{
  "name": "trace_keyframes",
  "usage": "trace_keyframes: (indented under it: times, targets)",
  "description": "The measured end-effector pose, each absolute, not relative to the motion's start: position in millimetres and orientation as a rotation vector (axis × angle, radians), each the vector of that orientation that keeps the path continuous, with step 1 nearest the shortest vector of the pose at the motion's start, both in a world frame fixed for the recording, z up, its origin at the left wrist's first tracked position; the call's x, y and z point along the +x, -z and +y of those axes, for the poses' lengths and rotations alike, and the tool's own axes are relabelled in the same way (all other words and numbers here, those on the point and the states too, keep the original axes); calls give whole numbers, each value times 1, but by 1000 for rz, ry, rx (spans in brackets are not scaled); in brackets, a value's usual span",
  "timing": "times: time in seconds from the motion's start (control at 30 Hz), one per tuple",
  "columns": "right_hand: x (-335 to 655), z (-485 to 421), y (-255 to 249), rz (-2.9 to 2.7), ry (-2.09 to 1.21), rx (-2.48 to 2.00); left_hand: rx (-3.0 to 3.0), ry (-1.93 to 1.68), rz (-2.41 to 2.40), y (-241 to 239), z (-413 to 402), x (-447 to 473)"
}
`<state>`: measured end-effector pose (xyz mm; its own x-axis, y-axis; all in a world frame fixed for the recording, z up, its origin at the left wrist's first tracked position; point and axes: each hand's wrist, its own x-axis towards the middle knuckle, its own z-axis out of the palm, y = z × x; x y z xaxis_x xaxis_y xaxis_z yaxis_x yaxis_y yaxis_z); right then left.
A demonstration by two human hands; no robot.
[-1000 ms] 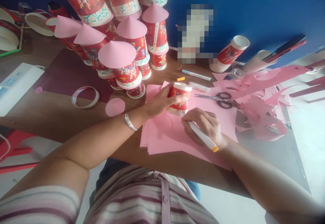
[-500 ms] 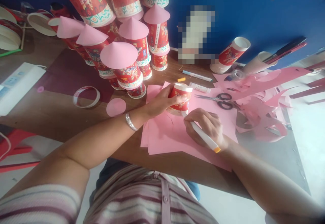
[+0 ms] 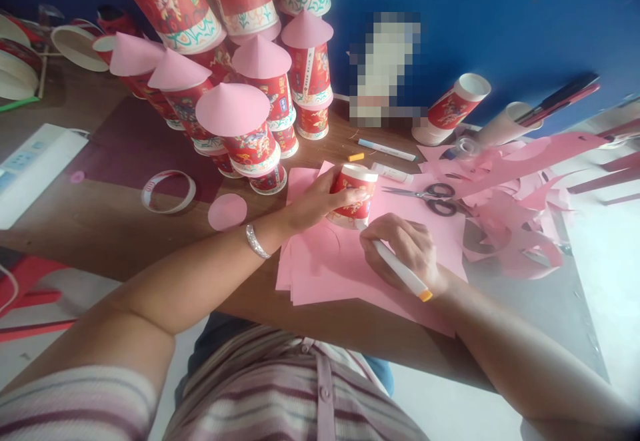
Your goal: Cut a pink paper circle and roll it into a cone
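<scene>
My left hand (image 3: pixel 320 198) is wrapped round a red printed paper cup (image 3: pixel 356 191) with a white rim, its thumb across the cup's side. In my right hand (image 3: pixel 403 251) is a white marker (image 3: pixel 400 268) with an orange end; its tip is close to the lower edge of the cup, and I cannot tell whether it touches. Beneath both hands lie stacked sheets of pink paper (image 3: pixel 325 274), with a curved line on the top one. Scissors (image 3: pixel 433 198) with black handles rest on the paper, to the right of the cup.
Stacked red cups with pink paper cones (image 3: pixel 233 109) stand at the back left. A paper ring (image 3: pixel 169 192), a pink disc (image 3: pixel 227 212), a capped marker (image 3: pixel 387 149) and an orange cap (image 3: pixel 356 157) lie nearby. Pink scraps (image 3: pixel 525 208) and a pen cup (image 3: pixel 507 124) are at right.
Almost nothing differs. My right hand and the marker have shifted very slightly left, along with a small drift of the whole view; the left hand keeps its hold on the cup.
</scene>
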<state>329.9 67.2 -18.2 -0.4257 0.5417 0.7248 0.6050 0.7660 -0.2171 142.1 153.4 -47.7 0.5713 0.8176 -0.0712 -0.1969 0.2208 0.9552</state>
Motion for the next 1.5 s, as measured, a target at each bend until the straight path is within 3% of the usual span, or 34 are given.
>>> trace_keyframes:
  times: [1.5]
  targets:
    - [330, 68, 17, -2105, 175, -908, 1099, -775, 625, 52, 155, 142]
